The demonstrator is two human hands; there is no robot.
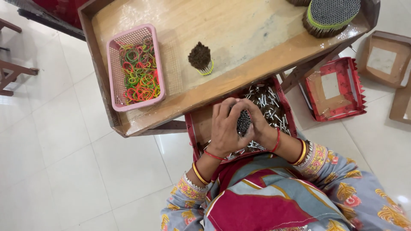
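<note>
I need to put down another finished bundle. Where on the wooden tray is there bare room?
The wooden tray is bare between the small dark bundle and the big banded bundle, and along its near edge. The pink basket fills the left end. The red box of small tubes under both hands is crowded.

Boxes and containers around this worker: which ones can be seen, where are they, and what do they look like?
Red cardboard box: on the lap, under both hands, holding small tubes.
Pink plastic basket: left on the wooden tray, rectangular, full of coloured rubber bands.
Red open box: on the floor, right, brown inside.
Brown open box: far right floor.
</note>
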